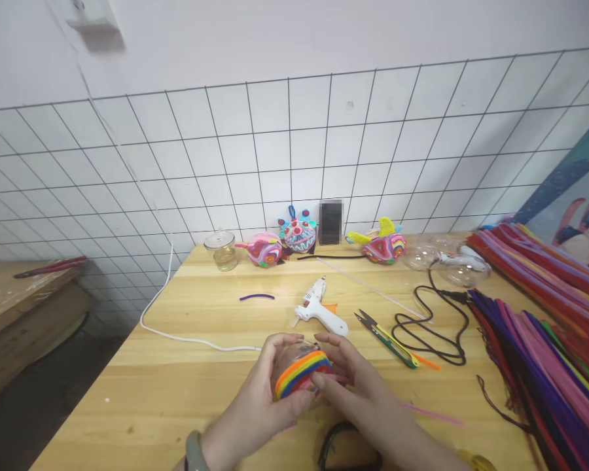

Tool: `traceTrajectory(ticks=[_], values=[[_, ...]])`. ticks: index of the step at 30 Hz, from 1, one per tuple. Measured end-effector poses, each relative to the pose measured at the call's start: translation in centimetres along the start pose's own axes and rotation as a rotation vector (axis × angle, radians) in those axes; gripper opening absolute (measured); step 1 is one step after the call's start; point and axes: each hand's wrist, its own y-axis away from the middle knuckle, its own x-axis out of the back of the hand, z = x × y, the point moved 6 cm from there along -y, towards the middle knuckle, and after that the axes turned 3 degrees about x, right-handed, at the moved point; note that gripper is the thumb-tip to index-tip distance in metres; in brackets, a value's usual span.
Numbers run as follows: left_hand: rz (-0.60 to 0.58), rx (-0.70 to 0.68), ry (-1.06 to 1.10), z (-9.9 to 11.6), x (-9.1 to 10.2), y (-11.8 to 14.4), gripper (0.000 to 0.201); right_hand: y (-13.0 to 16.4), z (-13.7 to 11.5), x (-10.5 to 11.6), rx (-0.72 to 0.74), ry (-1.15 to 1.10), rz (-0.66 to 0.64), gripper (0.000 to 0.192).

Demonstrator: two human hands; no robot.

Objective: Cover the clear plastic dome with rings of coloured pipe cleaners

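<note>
- Ok, I'm watching the head cam: both hands near centre, low over the wooden table (177, 366).
- Left hand (255, 409) cups a clear ball (299, 369) from the left, fingers curled round it, gripping.
- Right hand (358, 386) is on the ball's right side, fingertips pressing the rainbow pipe-cleaner band (302, 374) wrapped on it. Looks like pinching/pressing, not a full grasp.
- Ball sits between the 2 hands, just near of the white glue gun (319, 307).
- My take: to do the wrap well, keep the left hand steady as the anchor, press each strand tight vs. the last one so no gap shows, and hold till it sticks.
- Glue gun tip is close by, far side of the fingers; I'd mind that.
- Snips (385, 337) lie right of the gun, black cable (432, 327) beyond.
- Containers: small glass jar w/ lid (220, 248) far left on the table; contents look clear/pale, can't tell what.
- Clear half-shells (422, 255) far right, seem to hold nothing, though it's hard to be sure.
- Big pile of pipe cleaners (544, 340) along the right edge, loose, not in any box.
- 3 finished figures (297, 234) by the grid wall.
</note>
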Motion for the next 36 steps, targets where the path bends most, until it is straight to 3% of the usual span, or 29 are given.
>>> traceTrajectory(ticks=[7, 10, 14, 23, 36], values=[[-0.022, -0.085, 0.199, 0.4, -0.4, -0.6, 0.059, -0.2, -0.4, 0.1, 0.066, -0.083, -0.056, 0.035], [0.013, -0.084, 0.197, 0.2, -0.1, -0.7, 0.063, -0.2, -0.1, 0.2, 0.076, -0.101, -0.049, 0.034], [-0.035, -0.054, 0.195, -0.2, -0.2, -0.6, 0.068, 0.0, 0.0, 0.2, 0.058, -0.090, -0.032, 0.036], [-0.027, -0.013, 0.107, 0.6, -0.3, -0.5, 0.046, 0.2, 0.0, 0.1, 0.066, 0.043, -0.031, 0.035], [-0.071, 0.000, 0.115, 0.5, -0.4, -0.5, 0.047, 0.1, -0.2, 0.1, 0.087, 0.069, -0.035, 0.033]])
